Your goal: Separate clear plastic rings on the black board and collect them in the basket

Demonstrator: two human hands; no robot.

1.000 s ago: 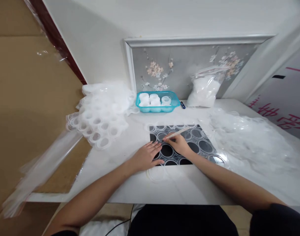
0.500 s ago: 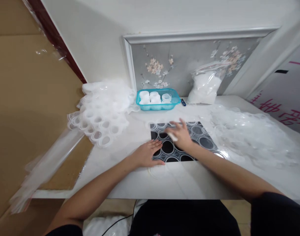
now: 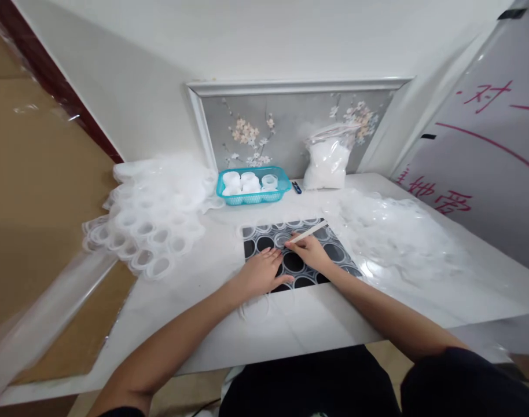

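My left hand [image 3: 261, 272] lies flat on the left part of a black sheet [image 3: 302, 282], fingers stretched and thumb apart. A clear plastic film with rows of ring shapes covers the sheet. My right hand [image 3: 307, 250] is closed on a thin white stick [image 3: 310, 230], which slants up to the right across the film. The right fingertips touch the film just right of the left fingers. Whatever lies under those fingertips is hidden.
Behind stands a turquoise basket [image 3: 253, 200] holding white rolls, with small blue snips [image 3: 296, 187] and a filled clear bag [image 3: 327, 162] beside it. Ring-cut plastic is heaped at left [image 3: 155, 220], and clear film [image 3: 399, 231] spreads at right. A whiteboard [image 3: 485, 156] leans at far right.
The view has turned to the right. My right hand has come down closer to the left one, and the stick now points up to the right. My left hand stays flat.
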